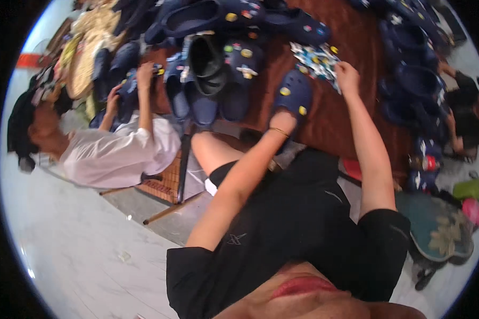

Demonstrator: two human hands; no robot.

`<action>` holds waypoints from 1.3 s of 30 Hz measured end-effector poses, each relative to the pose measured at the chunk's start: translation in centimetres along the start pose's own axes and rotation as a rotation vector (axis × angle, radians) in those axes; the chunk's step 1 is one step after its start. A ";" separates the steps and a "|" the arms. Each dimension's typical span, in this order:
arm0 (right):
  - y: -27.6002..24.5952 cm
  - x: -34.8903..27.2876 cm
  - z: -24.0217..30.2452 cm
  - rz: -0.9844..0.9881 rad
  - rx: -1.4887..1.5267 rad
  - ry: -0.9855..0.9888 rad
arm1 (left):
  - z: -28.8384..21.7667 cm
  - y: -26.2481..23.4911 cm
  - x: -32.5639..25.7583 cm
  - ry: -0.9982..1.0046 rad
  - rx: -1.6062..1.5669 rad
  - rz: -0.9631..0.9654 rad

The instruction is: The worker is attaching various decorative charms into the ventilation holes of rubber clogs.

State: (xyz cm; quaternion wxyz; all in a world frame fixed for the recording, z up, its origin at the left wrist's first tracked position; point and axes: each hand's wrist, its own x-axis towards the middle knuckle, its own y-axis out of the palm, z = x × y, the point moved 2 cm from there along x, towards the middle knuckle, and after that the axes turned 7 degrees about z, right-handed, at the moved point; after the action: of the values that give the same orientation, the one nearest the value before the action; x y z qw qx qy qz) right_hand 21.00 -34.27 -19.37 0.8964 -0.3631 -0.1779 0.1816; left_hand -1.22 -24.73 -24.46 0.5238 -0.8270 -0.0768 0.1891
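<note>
My left hand (285, 121) is pushed into the heel opening of a navy blue clog (294, 91) and holds it over the brown-covered table; its fingers are hidden inside. Yellow and pale charms sit on that clog. Just beyond its toe lies a loose pile of small white, blue and yellow charms (314, 59). At the pile's right edge is my right hand (347, 80), fingers drawn together in a pinch; whatever they hold is too small to make out.
More navy clogs (239, 69) crowd the table to the left and far side, with a black clog (206, 64) on top. Others (407, 80) are stacked at right. A person in white (117, 149) handles a clog at left; another person (463, 114) sits at far right beyond a stool (436, 228).
</note>
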 end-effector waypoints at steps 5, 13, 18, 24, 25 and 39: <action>2.2 -4.2 2.0 0.206 0.235 -0.096 | -0.1 0.1 0.6 0.015 -0.007 0.146; 3.7 -6.2 4.9 -0.008 -0.106 -0.484 | -0.5 0.3 0.0 -0.078 -0.118 0.102; 3.3 -7.2 6.2 0.029 -0.227 -0.596 | -0.4 0.2 0.0 -0.057 -0.097 0.108; 4.4 -7.4 6.9 -0.011 -0.306 -0.617 | -0.5 0.1 -0.1 0.028 -0.095 0.099; 4.4 -7.1 7.0 -0.026 -0.366 -0.614 | -0.8 -0.2 -0.3 0.033 -0.085 0.048; 3.9 -8.7 7.2 0.201 -0.312 -0.415 | -0.5 0.9 0.2 0.010 -0.016 0.073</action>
State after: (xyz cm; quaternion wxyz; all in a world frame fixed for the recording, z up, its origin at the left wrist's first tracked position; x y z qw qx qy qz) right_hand 9.41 -31.39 -18.88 0.7515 -0.4677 -0.3466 0.3103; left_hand -0.94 -25.52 -25.14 0.5105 -0.8343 -0.0455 0.2033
